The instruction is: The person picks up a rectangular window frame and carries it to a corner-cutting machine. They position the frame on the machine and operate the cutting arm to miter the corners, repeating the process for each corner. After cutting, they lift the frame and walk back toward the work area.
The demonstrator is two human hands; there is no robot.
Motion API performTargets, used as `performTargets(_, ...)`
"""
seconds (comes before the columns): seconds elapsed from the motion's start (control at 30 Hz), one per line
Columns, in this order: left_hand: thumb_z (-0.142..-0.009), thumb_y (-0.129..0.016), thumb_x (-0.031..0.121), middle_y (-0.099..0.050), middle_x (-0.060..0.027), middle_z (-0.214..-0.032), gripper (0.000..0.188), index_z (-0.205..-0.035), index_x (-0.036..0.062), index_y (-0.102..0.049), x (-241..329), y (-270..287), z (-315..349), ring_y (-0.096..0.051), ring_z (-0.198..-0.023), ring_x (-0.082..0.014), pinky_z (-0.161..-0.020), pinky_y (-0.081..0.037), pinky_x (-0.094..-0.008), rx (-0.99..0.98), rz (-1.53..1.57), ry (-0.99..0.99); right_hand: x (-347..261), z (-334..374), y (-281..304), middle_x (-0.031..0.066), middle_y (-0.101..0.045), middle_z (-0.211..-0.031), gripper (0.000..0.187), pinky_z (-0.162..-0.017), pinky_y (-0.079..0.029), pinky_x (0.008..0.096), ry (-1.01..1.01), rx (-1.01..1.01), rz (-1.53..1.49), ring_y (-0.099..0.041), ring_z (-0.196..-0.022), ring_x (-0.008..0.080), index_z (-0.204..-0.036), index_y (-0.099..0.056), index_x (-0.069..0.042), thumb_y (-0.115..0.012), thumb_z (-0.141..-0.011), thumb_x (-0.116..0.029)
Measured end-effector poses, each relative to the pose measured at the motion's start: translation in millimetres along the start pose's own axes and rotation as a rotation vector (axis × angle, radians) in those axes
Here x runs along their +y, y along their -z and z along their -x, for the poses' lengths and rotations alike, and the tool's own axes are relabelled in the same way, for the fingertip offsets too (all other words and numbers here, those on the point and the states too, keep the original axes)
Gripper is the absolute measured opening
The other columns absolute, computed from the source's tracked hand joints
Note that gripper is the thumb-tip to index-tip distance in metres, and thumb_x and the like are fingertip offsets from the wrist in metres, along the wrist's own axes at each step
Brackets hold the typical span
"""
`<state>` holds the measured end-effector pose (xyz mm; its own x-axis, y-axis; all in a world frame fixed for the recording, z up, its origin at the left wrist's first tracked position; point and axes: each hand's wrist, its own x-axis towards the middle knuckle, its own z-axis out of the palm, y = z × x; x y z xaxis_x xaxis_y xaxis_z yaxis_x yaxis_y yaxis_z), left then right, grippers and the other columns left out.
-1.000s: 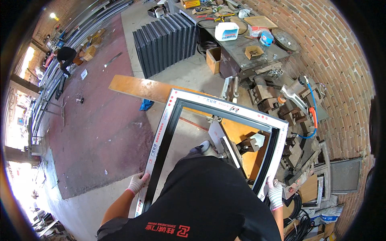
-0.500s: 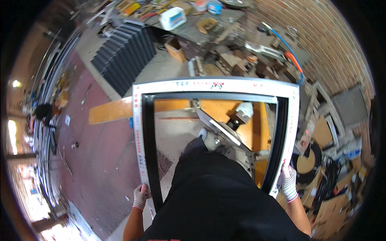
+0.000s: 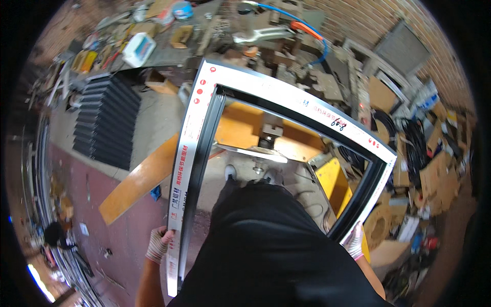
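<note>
A rectangular metal window frame (image 3: 185,148), covered in white film with red and blue print, is held up in front of my body. Black channels line its inner edge. My left hand (image 3: 159,243), in a striped glove with bare fingertips, grips its left side low down. On the right side, near the lower corner, my right hand (image 3: 354,242) in a like glove is closed on the frame. Through the opening I see my shoes and an orange machine table (image 3: 240,125) with a metal clamp head (image 3: 270,134). The frame's near edge is hidden by my body.
A long orange board (image 3: 140,179) juts out left from the machine. Stacked dark grey profiles (image 3: 106,120) stand beyond it. A cluttered workbench (image 3: 169,53) holds a white jug (image 3: 138,50). Cardboard and black coils (image 3: 417,148) lie at right. Another person (image 3: 55,235) is far left.
My view has swung to the right, so the bench and profiles sit further left. The window frame now appears tilted, its far right corner lower. Both hands keep their hold.
</note>
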<state>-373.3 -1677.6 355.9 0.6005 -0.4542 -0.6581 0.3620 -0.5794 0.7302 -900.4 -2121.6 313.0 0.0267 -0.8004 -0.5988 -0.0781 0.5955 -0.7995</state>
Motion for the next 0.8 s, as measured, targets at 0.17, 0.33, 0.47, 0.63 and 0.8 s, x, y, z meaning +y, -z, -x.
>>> performTargets(0.17,-0.091,-0.082,0.045,-0.071,0.0015,-0.083,0.047,-0.098,-0.0011,-0.076,69.1,23.1,-60.4,-0.061,-0.075,-0.0058,-0.066,-0.049,-0.0248,-0.177,-0.103,-0.026,70.5,62.7,22.8,0.0011,-0.066,-0.073,0.068,-0.047,-0.046,0.0270,-0.045,0.093,0.073,-0.062,-0.056,0.0124,-0.111,-0.067,-0.010,-0.056,-0.096,-0.075)
performTargets(0.33,-0.094,-0.079,0.046,-0.069,0.0033,-0.081,0.044,-0.099,0.0020,-0.076,123.7,23.0,-115.7,-0.058,-0.071,-0.0045,-0.062,-0.047,-0.0233,-0.250,-0.277,-0.121,132.5,109.5,9.7,-0.0012,-0.054,-0.054,0.064,-0.033,-0.037,0.0262,-0.142,0.252,-0.043,-0.053,-0.039,0.0116,-0.089,-0.061,-0.016,-0.054,-0.094,-0.080)
performTargets(0.47,-0.098,-0.076,0.041,-0.062,0.0047,-0.068,0.039,-0.077,0.0092,-0.068,151.2,18.3,-145.7,-0.053,-0.059,-0.0044,-0.053,-0.042,-0.0240,-0.261,-0.359,-0.110,158.9,136.2,-13.0,-0.0008,-0.049,-0.048,0.065,-0.032,-0.035,0.0274,-0.243,0.368,0.053,-0.050,-0.035,0.0135,-0.080,-0.056,-0.018,-0.054,-0.092,-0.081)
performTargets(0.63,-0.097,-0.076,0.041,-0.050,0.0059,-0.059,0.049,-0.064,0.0106,-0.058,158.8,16.2,-199.5,-0.039,-0.055,-0.0045,-0.049,-0.034,-0.0279,-0.185,-0.573,-0.218,180.9,137.0,-37.7,0.0028,-0.064,-0.070,0.076,-0.044,-0.050,0.0371,-0.386,0.348,-0.033,-0.062,-0.053,0.0154,-0.101,-0.066,-0.011,-0.058,-0.087,-0.085)
performTargets(0.8,-0.097,-0.075,0.047,-0.046,0.0032,-0.056,0.056,-0.062,0.0076,-0.055,153.5,20.6,-239.8,-0.037,-0.055,-0.0077,-0.049,-0.035,-0.0325,-0.138,-0.706,-0.261,189.5,126.0,-55.7,0.0119,-0.071,-0.091,0.088,-0.066,-0.060,0.0479,-0.425,0.349,-0.036,-0.071,-0.076,0.0248,-0.118,-0.066,-0.003,-0.066,-0.083,-0.084)
